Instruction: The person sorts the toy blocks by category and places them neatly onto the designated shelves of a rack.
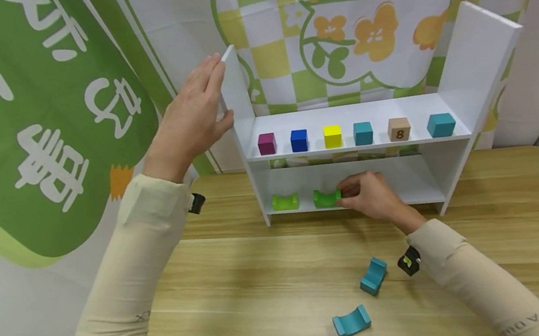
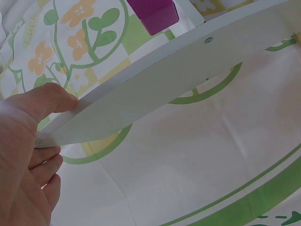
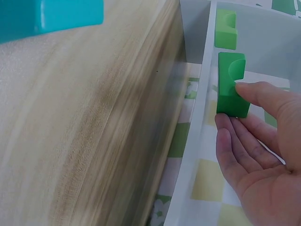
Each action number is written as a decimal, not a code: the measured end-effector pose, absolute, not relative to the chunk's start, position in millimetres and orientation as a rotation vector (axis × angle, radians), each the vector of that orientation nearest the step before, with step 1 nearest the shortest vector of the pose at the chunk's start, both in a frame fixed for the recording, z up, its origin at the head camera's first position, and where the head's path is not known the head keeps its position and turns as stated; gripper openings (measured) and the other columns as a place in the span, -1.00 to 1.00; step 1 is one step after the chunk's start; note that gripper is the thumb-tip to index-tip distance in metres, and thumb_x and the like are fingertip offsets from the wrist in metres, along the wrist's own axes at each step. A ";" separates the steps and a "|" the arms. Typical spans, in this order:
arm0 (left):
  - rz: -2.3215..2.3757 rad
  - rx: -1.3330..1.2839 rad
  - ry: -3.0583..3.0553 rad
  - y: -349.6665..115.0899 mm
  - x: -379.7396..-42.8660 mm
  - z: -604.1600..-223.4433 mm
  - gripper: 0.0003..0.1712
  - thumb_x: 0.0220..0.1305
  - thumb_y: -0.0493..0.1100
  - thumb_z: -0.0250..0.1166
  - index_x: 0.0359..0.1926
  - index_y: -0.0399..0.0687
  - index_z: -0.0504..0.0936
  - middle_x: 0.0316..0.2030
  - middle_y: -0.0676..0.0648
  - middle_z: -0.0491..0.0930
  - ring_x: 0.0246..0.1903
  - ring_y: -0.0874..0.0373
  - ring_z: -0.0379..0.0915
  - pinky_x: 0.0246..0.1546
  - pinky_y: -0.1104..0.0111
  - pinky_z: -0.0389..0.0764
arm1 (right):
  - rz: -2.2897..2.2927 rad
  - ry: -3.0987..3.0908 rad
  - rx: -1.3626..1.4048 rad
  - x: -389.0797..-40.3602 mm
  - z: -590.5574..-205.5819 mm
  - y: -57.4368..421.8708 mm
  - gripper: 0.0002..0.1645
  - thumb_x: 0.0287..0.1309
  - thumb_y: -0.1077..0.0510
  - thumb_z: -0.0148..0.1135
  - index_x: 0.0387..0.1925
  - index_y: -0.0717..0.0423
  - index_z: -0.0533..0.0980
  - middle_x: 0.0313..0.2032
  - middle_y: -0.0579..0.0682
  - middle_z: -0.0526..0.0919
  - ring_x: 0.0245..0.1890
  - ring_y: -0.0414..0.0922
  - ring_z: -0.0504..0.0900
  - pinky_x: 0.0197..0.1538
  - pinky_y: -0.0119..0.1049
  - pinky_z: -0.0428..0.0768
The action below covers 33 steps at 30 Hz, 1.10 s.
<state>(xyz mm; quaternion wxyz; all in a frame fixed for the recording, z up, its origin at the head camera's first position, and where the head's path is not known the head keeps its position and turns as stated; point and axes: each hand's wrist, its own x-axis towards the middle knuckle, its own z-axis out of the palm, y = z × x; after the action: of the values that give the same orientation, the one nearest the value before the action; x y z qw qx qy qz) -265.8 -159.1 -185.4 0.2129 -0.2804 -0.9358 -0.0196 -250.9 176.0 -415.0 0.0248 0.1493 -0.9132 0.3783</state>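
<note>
My left hand holds the upper front edge of the white shelf's left side panel. In the left wrist view, the panel's edge runs between the thumb and the other fingers. On the lower board, my right hand pinches the right end of a green block with a curved hollow. The right wrist view shows the thumb on this block and fingertips at its end. A lighter green block of the same shape sits to its left on that board.
Along the upper board stand several cubes: purple, blue, yellow, teal, wooden with an 8, and another teal. Two teal hollowed blocks lie on the wooden table before the shelf. Patterned cloth hangs behind.
</note>
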 end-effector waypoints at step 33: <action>-0.040 -0.784 -2.577 -159.4 -266.7 -185.9 -0.06 0.51 -0.16 0.24 0.67 -0.30 -0.07 0.70 -0.23 -0.09 0.70 -0.14 -0.14 0.74 0.09 -0.04 | 1.113 -2.854 0.460 -250.1 -410.6 179.4 -0.47 0.28 0.17 0.45 0.18 0.41 0.63 0.13 0.32 0.74 0.11 0.21 0.78 0.16 0.05 0.80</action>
<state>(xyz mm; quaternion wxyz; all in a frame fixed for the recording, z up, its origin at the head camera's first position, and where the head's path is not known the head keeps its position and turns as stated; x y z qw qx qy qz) -266.7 -159.4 -185.9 0.2221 -0.2838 -0.9327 -0.0145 -250.1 179.4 -410.6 0.0219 0.1483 -0.9211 0.3592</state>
